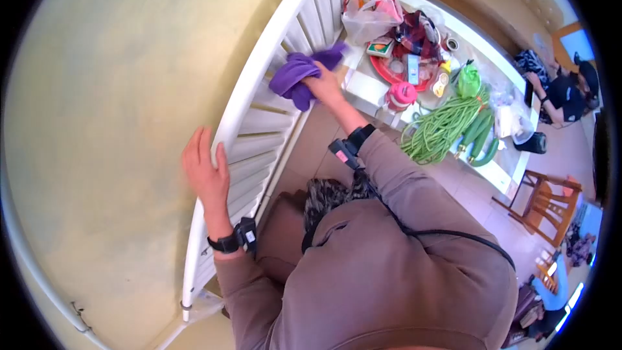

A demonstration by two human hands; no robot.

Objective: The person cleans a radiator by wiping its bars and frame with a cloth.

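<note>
My right hand (324, 85) is closed on a purple cloth (299, 78), which hangs bunched against the white slatted railing (243, 100). Part of the cloth reaches toward the table edge. My left hand (207, 163) is raised beside the railing's top rail, over the pale wall, with its fingers stretched out and nothing in it. Black straps with small devices are on both wrists.
A table (369, 87) at the upper right holds a plastic bag (372, 19), a red tray, a pink-lidded jar (402, 96), long green beans (440, 126) and cucumbers (483, 133). A person (567, 94) is at its far side. A wooden chair (547, 204) stands right.
</note>
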